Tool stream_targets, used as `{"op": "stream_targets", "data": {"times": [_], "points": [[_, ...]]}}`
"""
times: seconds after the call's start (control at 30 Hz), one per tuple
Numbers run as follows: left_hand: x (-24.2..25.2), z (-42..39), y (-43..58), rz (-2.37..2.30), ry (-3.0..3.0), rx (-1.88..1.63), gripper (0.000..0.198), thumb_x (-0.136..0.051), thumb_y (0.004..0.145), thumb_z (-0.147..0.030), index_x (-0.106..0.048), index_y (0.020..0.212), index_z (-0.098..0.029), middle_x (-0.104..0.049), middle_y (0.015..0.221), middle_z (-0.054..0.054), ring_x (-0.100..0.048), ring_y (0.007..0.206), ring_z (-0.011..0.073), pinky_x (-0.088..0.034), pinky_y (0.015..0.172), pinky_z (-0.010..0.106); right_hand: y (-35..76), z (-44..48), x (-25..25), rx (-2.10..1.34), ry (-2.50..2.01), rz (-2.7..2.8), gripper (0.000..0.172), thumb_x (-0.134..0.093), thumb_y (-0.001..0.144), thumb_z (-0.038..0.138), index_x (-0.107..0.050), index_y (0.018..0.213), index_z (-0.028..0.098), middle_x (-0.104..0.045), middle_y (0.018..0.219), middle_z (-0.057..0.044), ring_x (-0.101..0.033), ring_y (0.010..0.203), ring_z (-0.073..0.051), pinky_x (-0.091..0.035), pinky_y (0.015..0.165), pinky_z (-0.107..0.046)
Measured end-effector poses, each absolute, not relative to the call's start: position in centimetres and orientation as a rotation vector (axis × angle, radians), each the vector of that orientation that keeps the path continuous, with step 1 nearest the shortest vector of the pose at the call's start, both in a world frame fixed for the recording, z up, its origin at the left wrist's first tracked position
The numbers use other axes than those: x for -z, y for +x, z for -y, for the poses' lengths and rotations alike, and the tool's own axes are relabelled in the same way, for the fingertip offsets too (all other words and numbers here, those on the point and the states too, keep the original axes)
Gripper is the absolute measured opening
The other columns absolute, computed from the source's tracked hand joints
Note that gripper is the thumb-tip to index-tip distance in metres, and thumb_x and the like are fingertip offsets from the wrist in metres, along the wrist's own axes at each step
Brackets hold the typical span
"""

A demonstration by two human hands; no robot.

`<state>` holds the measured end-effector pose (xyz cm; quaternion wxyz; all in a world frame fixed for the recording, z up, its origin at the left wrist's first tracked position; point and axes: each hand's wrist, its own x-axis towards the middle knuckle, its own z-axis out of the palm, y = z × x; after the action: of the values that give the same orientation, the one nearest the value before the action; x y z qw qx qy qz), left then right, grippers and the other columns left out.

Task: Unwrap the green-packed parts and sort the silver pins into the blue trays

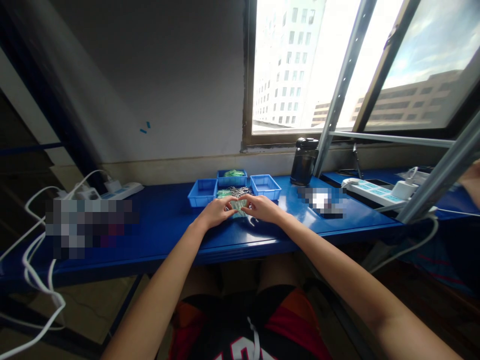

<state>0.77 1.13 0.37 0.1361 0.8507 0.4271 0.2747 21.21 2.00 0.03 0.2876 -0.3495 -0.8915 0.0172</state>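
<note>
My left hand (217,211) and my right hand (261,207) meet over the blue table, fingers curled in a pinch. Between them they hold a small, pale green, see-through packet (238,205); its contents are too small to make out. Just behind my fingertips lies a pile of small shiny metal pieces (242,190). More greenish packets (224,193) sit at the left of that pile. One curved metal piece (252,224) lies near my right fingers. Around the pile stand a left blue tray (197,201), a right blue tray (267,191) and a back blue tray (224,180) with green packets in it.
A black bottle (303,162) stands by the window at the right. White power strips (378,192) and cables (39,280) lie at both sides. A metal post (339,82) rises at the right. Part of another person's arm (471,184) shows at the right edge.
</note>
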Motion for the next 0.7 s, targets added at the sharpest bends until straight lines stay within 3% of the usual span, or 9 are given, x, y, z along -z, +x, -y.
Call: {"op": "stream_targets", "data": {"times": [0.7], "points": [[-0.26, -1.29, 0.70, -1.235, 2.479, -0.816, 0.038, -0.055, 0.077, -0.037, -0.056, 0.113, -0.024, -0.065, 0.076, -0.001, -0.059, 0.063, 0.0133, -0.047, 0.060, 0.023, 21.17, -1.85, -0.15, -0.047, -0.942, 2.383, 0.029, -0.054, 0.082, 0.025, -0.055, 0.111, 0.019, -0.063, 0.067, -0.001, -0.056, 0.059, -0.012, -0.036, 0.056, -0.020]]}}
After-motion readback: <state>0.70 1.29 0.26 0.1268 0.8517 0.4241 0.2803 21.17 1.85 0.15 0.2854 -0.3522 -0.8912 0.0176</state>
